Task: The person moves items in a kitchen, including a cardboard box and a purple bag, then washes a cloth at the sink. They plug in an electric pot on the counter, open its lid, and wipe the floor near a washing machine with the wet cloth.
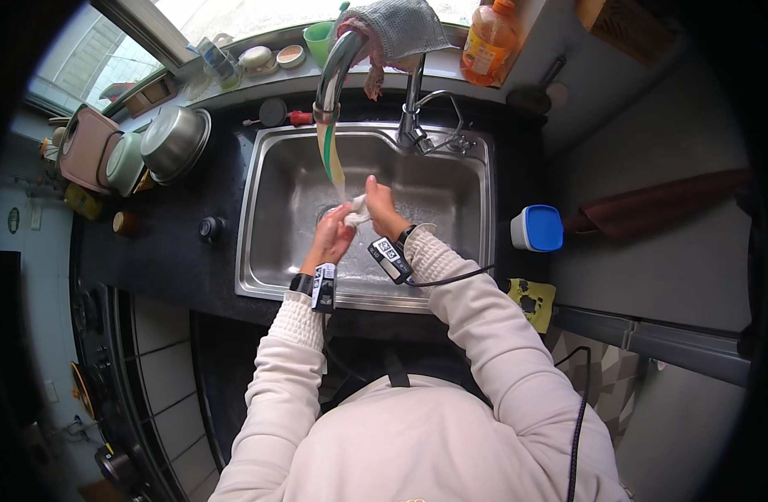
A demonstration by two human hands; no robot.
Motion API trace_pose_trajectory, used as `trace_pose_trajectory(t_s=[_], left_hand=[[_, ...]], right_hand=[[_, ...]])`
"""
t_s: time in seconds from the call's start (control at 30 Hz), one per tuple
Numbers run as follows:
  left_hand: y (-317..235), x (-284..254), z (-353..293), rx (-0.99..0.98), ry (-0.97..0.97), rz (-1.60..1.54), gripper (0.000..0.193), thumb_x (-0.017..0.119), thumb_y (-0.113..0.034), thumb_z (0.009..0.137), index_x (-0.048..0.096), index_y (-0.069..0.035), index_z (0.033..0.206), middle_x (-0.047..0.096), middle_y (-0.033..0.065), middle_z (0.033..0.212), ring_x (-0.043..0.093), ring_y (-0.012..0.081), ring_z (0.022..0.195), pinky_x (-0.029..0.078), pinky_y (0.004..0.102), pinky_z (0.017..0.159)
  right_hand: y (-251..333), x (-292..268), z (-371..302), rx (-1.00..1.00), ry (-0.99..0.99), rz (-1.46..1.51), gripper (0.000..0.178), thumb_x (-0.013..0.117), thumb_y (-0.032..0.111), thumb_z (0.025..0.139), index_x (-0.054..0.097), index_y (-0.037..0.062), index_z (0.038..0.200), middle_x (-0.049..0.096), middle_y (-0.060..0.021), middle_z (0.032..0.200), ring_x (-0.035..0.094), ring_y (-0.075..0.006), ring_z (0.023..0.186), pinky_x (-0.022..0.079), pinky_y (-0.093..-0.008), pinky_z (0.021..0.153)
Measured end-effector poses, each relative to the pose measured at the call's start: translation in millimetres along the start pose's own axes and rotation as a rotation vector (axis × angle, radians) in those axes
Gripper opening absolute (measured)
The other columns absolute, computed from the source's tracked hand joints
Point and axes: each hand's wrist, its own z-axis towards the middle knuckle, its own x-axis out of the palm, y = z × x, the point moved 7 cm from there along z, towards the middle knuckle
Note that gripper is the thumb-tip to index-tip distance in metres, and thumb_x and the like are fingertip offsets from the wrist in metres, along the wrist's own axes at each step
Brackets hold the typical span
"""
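Observation:
Both of my hands are over the stainless steel sink [417, 276], under the faucet [339, 71]. Between them is a crumpled white cloth [358, 214], small and wet-looking. My left hand [330, 238] closes its fingers on the cloth's left end. On the other side, my right hand [382, 207] grips it with the thumb pointing up. A yellowish sleeve with a green stripe [329, 155] hangs from the spout and ends just above my left fingers. Whether water runs from it is hard to make out.
Left of the sink lean a metal basin [173, 142] and a pink tub [87, 151]; a small dark jar [210, 228] stands nearer. To the right sits a blue-lidded container [538, 228] above a yellow cloth [532, 301]. A grey mesh cloth [405, 33] drapes over the faucet.

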Motion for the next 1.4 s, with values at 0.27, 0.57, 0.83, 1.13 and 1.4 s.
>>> trace_pose_trajectory(t_s=[0.27, 0.57, 0.83, 1.13, 1.4], left_hand=[[-24.7, -24.6, 32.2, 0.033, -0.115, -0.195, 0.020, 0.037, -0.020, 0.092, 0.049, -0.005, 0.096, 0.053, 0.0087, 0.091, 0.052, 0.0201, 0.079, 0.045, 0.0353, 0.067], [-6.1, 0.5, 54.2, 0.082, -0.171, 0.267, 0.006, 0.048, -0.007, 0.084, 0.046, -0.004, 0.089, 0.041, 0.0015, 0.064, 0.038, 0.0105, 0.047, 0.031, 0.0243, 0.039], [10.2, -24.3, 37.5, -0.149, -0.338, 0.008, 0.019, 0.035, -0.017, 0.091, 0.038, -0.008, 0.075, 0.031, 0.0004, 0.056, 0.028, 0.0095, 0.040, 0.020, 0.0233, 0.034], [-21.7, 8.4, 16.7, -0.106, -0.320, -0.236, 0.014, 0.055, -0.010, 0.085, 0.048, -0.003, 0.094, 0.046, 0.0082, 0.081, 0.047, 0.0177, 0.061, 0.046, 0.0261, 0.058], [18.0, 20.7, 32.9, -0.160, 0.015, -0.229, 0.014, 0.044, -0.019, 0.091, 0.045, -0.006, 0.090, 0.042, 0.0008, 0.064, 0.035, 0.0085, 0.047, 0.028, 0.0210, 0.039]], right_hand=[[12.8, 46.3, -49.9, 0.094, 0.521, 0.202, 0.027, 0.037, -0.010, 0.079, 0.054, -0.0053, 0.099, 0.054, -0.0140, 0.099, 0.054, -0.0225, 0.094, 0.048, -0.0307, 0.079], [39.4, -95.5, 7.3, -0.198, -0.099, 0.053, 0.038, 0.040, -0.006, 0.075, 0.053, 0.0070, 0.108, 0.048, -0.0077, 0.111, 0.048, -0.0154, 0.092, 0.042, -0.0262, 0.073], [93.9, -132.5, 21.4, -0.215, -0.056, 0.248, 0.074, 0.052, 0.005, 0.078, 0.007, 0.0097, 0.136, 0.040, -0.0106, 0.123, 0.042, -0.0160, 0.096, 0.035, -0.0310, 0.079], [112.7, -126.4, 47.5, -0.279, -0.041, 0.515, 0.066, 0.045, 0.005, 0.086, -0.001, -0.0001, 0.134, 0.032, -0.0227, 0.130, 0.039, -0.0252, 0.117, 0.027, -0.0355, 0.100], [51.3, -87.6, -28.2, -0.210, 0.024, 0.514, 0.051, 0.031, -0.019, 0.070, 0.041, 0.0013, 0.116, 0.034, -0.0139, 0.120, 0.046, -0.0308, 0.109, 0.048, -0.0432, 0.085]])
